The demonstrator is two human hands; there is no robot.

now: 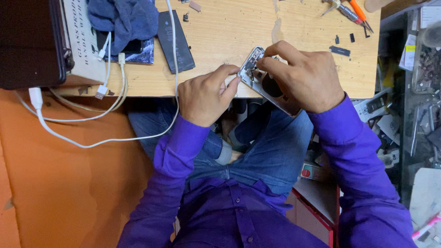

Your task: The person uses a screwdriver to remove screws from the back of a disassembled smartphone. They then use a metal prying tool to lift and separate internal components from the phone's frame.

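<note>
While the left hand (204, 94) steadies the opened phone chassis (262, 80) at the wooden table's (220, 32) near edge with fingertips closed on its rim, the right hand (305, 76) pinches inside it, near a removed black battery (175, 41).

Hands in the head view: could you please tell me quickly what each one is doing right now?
Left hand: fingers curled, steadying the opened phone frame at its edge.
Right hand: fingertips pinched on something small inside the frame; what, cannot be told.

Purple sleeves (353, 151) (blue cloth (124, 18))
</note>
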